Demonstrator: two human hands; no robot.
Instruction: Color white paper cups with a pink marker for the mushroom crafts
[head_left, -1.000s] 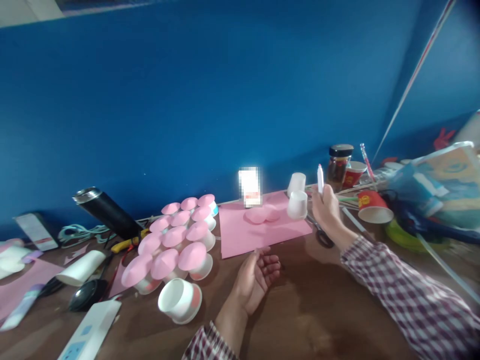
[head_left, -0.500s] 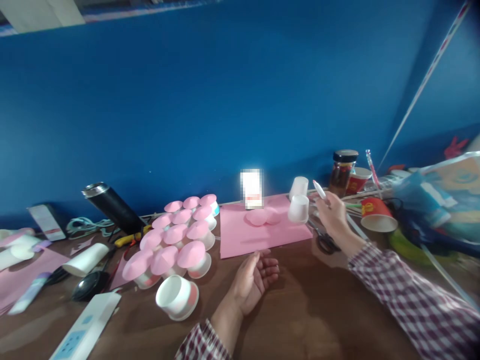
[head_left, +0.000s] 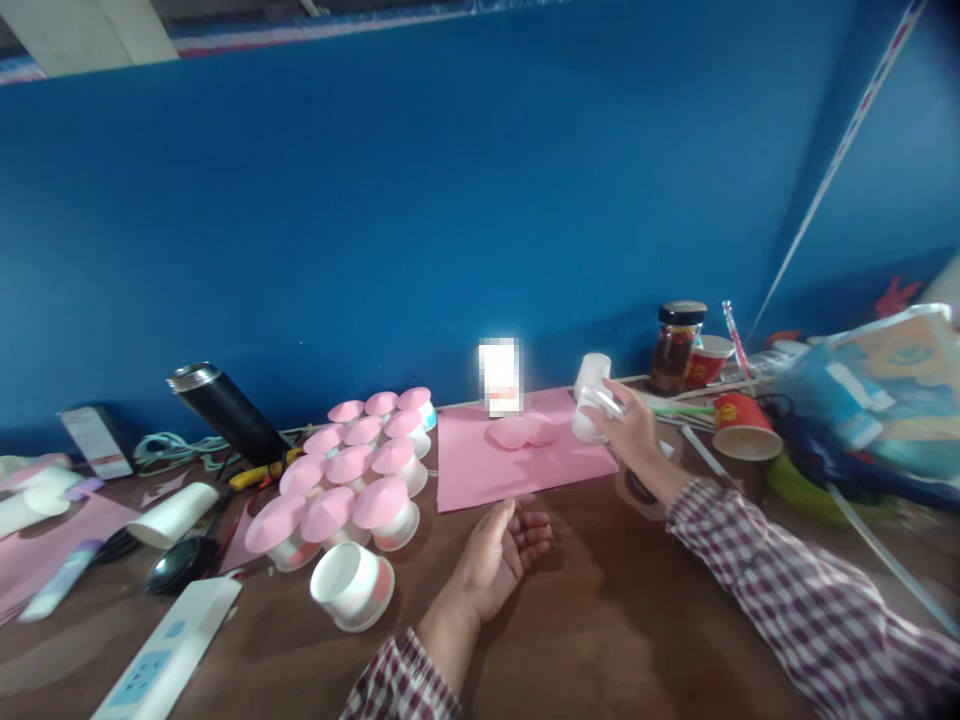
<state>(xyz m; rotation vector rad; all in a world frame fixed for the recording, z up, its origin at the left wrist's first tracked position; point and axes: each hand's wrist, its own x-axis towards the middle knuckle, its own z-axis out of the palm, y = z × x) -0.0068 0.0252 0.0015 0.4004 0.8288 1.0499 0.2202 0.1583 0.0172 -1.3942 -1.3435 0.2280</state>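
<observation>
My left hand (head_left: 504, 560) rests palm up above the brown table, fingers loosely curled and holding nothing. My right hand (head_left: 634, 430) reaches to the front upside-down white cup (head_left: 586, 425). A white pen-like stick (head_left: 606, 403) is between its fingers, partly blurred. Whether the fingertips also grip that cup, I cannot tell. A second white cup (head_left: 595, 370) stands just behind. Under both cups lies a pink sheet (head_left: 480, 480), with pink paper circles (head_left: 517, 432) on it. To the left, several white cups wear pink paper cones (head_left: 381, 502); one upright cup (head_left: 352, 585) stands in front of them.
Scissors (head_left: 639, 488) lie under my right wrist. Farther right are a dark jar (head_left: 677, 350), a red paper cup (head_left: 745, 425) on its side and a plastic bag (head_left: 870, 390). A black flask (head_left: 232, 415) and a power strip (head_left: 161, 655) are at left. A blue wall (head_left: 450, 200) rises behind.
My right hand has moved left from beside the scissors to the front white cup, bringing the pen-like stick with it. My left hand stays nearly where it was.
</observation>
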